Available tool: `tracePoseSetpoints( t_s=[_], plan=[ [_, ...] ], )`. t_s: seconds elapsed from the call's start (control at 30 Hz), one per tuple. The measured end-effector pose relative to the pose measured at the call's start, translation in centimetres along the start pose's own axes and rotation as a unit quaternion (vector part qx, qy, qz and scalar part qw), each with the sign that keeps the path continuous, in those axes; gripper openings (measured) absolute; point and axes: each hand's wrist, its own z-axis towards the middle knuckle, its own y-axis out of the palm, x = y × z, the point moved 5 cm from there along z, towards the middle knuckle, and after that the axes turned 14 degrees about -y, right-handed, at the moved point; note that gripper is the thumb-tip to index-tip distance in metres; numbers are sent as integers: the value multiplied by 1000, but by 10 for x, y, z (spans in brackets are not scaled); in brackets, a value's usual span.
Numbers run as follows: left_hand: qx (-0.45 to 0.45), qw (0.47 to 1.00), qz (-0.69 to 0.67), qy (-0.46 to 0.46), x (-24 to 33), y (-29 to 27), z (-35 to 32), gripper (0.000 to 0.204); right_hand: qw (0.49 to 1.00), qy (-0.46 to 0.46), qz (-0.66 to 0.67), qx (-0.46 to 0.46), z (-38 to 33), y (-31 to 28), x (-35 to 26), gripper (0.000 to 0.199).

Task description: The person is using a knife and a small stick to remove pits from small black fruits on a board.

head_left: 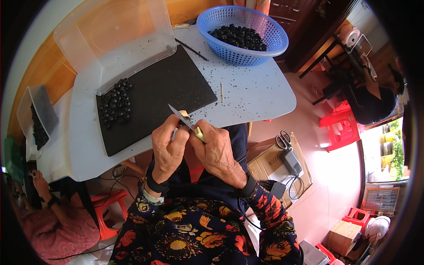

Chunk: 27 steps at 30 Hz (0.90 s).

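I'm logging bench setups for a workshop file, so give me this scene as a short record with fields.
Right hand: holds the pale green handle of a knife
Left hand: beside the blade; its hold is unclear
Board: dark, on the table, black pieces at its left end
Basket: blue, farther back on the right, holding more black pieces
Right of board: pale stick
Lower left: another person's hand

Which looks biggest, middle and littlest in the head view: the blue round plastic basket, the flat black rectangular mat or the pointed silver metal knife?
Largest to smallest:
1. Black mat
2. Blue basket
3. Silver knife, partly hidden
The basket looks farther away, so real sizes could differ.
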Motion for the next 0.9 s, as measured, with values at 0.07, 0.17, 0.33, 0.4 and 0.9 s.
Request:
tracePoseSetpoints(
  t_s=[0.07, 0.17, 0.33, 0.4, 0.9],
  plan=[
    [-3, 1000, 7, -1, -1, -2, 0, 16, 1000, -3, 1, -3, 1, 0, 0, 21],
    [-9, 1000, 5, 1, 1, -2, 0, 16, 1000, -10, -10, -12, 1, 0, -1, 21],
    [-22, 1000, -11, -2, 10, -1, 0, 16, 1000, 5, 16, -15, -1, 0, 1, 21],
    [-40, 999, -11, -17, 13, -1, -3, 17, 1000, -6, 6, -7, 0, -2, 0, 21],
    [-93, 986, -123, -68, -2, 7, -8, 19, 954, 143, 243, 103, -12, -6, 19, 16]
  ],
)
